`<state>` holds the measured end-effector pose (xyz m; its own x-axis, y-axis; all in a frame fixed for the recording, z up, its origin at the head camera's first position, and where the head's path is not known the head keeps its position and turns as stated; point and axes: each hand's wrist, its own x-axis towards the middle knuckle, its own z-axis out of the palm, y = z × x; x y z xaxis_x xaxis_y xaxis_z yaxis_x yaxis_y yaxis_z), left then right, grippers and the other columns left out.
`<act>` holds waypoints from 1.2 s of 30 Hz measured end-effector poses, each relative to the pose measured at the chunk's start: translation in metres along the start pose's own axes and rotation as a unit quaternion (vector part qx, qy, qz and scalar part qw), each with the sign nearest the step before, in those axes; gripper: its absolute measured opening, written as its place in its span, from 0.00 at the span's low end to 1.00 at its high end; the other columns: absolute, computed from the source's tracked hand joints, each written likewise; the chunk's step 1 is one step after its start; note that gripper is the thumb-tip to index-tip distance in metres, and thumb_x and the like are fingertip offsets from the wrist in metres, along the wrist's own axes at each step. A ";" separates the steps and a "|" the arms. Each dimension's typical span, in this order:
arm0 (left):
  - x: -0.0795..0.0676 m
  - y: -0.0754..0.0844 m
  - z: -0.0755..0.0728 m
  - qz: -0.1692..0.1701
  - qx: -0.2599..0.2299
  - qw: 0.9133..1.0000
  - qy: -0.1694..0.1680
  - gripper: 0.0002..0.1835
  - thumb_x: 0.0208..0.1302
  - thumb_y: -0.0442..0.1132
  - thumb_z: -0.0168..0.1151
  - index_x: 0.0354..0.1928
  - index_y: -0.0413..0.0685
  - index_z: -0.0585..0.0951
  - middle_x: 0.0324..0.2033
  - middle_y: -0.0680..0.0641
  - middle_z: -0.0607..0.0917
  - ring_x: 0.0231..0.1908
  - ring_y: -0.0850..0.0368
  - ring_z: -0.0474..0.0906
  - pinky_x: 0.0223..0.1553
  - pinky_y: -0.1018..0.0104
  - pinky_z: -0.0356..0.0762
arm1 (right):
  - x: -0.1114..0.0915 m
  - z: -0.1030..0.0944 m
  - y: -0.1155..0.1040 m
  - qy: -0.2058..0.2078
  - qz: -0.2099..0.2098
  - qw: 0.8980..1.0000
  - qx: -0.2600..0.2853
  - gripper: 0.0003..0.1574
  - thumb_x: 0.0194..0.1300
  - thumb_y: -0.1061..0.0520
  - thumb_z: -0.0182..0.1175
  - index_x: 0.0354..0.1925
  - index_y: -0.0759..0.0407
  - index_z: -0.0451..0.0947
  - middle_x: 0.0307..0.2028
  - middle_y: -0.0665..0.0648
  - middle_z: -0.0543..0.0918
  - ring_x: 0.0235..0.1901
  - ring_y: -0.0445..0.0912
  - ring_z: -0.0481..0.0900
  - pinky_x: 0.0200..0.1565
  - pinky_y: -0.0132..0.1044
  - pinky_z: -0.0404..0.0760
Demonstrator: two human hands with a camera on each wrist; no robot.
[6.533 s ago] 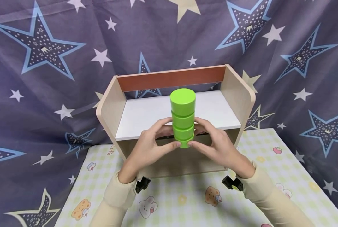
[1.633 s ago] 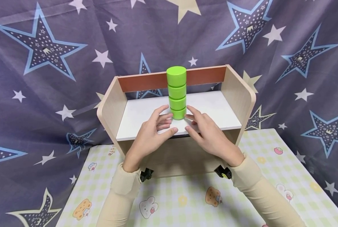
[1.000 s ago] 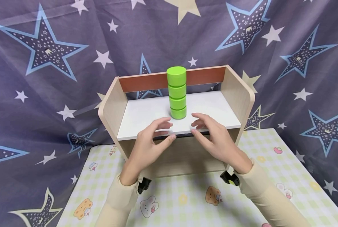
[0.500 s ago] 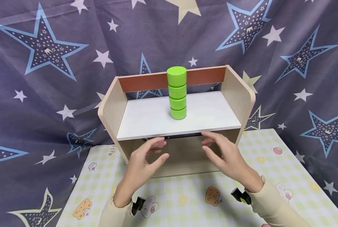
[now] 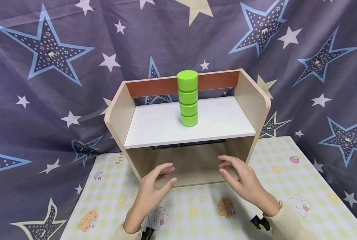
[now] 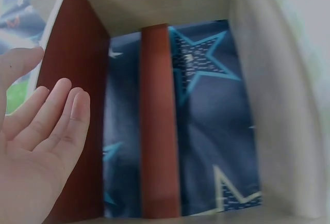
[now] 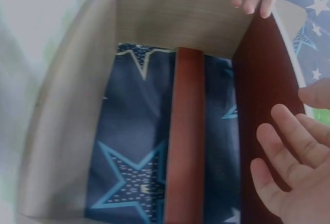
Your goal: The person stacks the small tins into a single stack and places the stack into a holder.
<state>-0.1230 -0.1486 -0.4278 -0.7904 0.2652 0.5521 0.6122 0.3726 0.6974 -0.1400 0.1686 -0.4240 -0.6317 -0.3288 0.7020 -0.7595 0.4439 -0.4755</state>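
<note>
A tall bright green column [image 5: 188, 98] of several stacked round segments stands upright on the white upper shelf [image 5: 154, 123] of a small wooden shelf unit [image 5: 118, 113]. Before the unit's lower compartment, my left hand [image 5: 152, 188] hovers with relaxed fingers and holds nothing. Opposite it, my right hand [image 5: 247, 181] is likewise bare, thumb apart from the fingers. A wide gap lies between the two hands, both lower than the shelf's front edge. In the left wrist view, my left hand [image 6: 44, 141] overlaps the shelf's reddish-brown underside [image 6: 77, 110].
The unit's lower compartment [image 5: 190, 163] has an open front, and a reddish-brown bar [image 7: 185, 131] crosses its back. Beneath the unit is a checked tablecloth [image 5: 193, 230] with cartoon prints. A purple star-patterned curtain [image 5: 178, 36] hangs behind.
Earlier both hands held the green column in front of the unit; then it stood on the shelf. Since then my hands have let go, drawn back toward me and lower, and spread apart.
</note>
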 end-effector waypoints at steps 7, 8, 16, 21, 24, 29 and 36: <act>-0.025 -0.014 0.016 -0.049 -0.006 0.999 -0.001 0.24 0.63 0.36 0.71 0.61 0.51 0.78 0.51 0.54 0.84 0.52 0.55 0.81 0.51 0.57 0.83 | -0.026 0.010 0.008 -0.002 0.038 0.999 -0.009 0.31 0.61 0.71 0.67 0.61 0.58 0.75 0.42 0.47 0.84 0.42 0.42 0.81 0.46 0.29 0.79; -0.029 -0.016 0.017 -0.056 -0.009 0.998 0.001 0.24 0.63 0.36 0.72 0.61 0.51 0.78 0.51 0.53 0.84 0.52 0.55 0.81 0.51 0.56 0.83 | -0.029 0.012 0.009 -0.006 0.044 0.999 -0.006 0.30 0.62 0.71 0.67 0.61 0.58 0.75 0.42 0.47 0.83 0.42 0.42 0.81 0.45 0.29 0.79; -0.051 -0.030 0.025 -0.088 -0.016 0.996 0.014 0.23 0.61 0.36 0.73 0.58 0.48 0.79 0.50 0.48 0.85 0.51 0.53 0.82 0.50 0.54 0.83 | -0.051 0.025 0.021 0.000 0.038 0.999 0.002 0.31 0.60 0.72 0.67 0.61 0.60 0.75 0.41 0.48 0.84 0.40 0.43 0.82 0.45 0.26 0.79; -0.062 -0.038 0.031 -0.093 -0.009 0.996 0.004 0.23 0.61 0.36 0.73 0.58 0.43 0.79 0.50 0.49 0.85 0.52 0.54 0.81 0.50 0.55 0.83 | -0.063 0.031 0.025 0.003 0.036 0.999 0.001 0.31 0.57 0.74 0.68 0.59 0.64 0.75 0.40 0.50 0.84 0.39 0.44 0.82 0.44 0.26 0.80; -0.067 -0.041 0.035 -0.106 -0.010 0.994 -0.005 0.24 0.61 0.38 0.73 0.58 0.42 0.78 0.51 0.48 0.84 0.52 0.55 0.80 0.51 0.57 0.83 | -0.070 0.033 0.026 -0.010 0.042 0.999 -0.002 0.29 0.58 0.73 0.67 0.58 0.67 0.75 0.39 0.49 0.84 0.39 0.43 0.82 0.42 0.30 0.82; -0.072 -0.044 0.040 -0.104 0.022 0.994 -0.014 0.24 0.62 0.40 0.72 0.59 0.46 0.78 0.50 0.49 0.84 0.52 0.56 0.80 0.50 0.56 0.83 | -0.078 0.034 0.030 -0.034 0.053 0.998 -0.027 0.28 0.60 0.71 0.68 0.59 0.66 0.75 0.41 0.48 0.83 0.41 0.43 0.81 0.41 0.40 0.84; -0.075 -0.044 0.037 -0.089 0.162 0.982 -0.028 0.26 0.65 0.51 0.68 0.60 0.47 0.78 0.52 0.50 0.84 0.52 0.54 0.80 0.50 0.57 0.83 | -0.086 0.031 0.038 -0.052 0.015 0.988 -0.143 0.28 0.61 0.62 0.70 0.59 0.62 0.76 0.47 0.51 0.83 0.46 0.46 0.78 0.45 0.50 0.79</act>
<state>-0.0911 -0.1518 -0.5167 -0.8898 0.2150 0.4025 0.4325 0.6788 0.5935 -0.1195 0.1873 -0.5188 -0.6775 -0.3892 0.6241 -0.6742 0.6678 -0.3153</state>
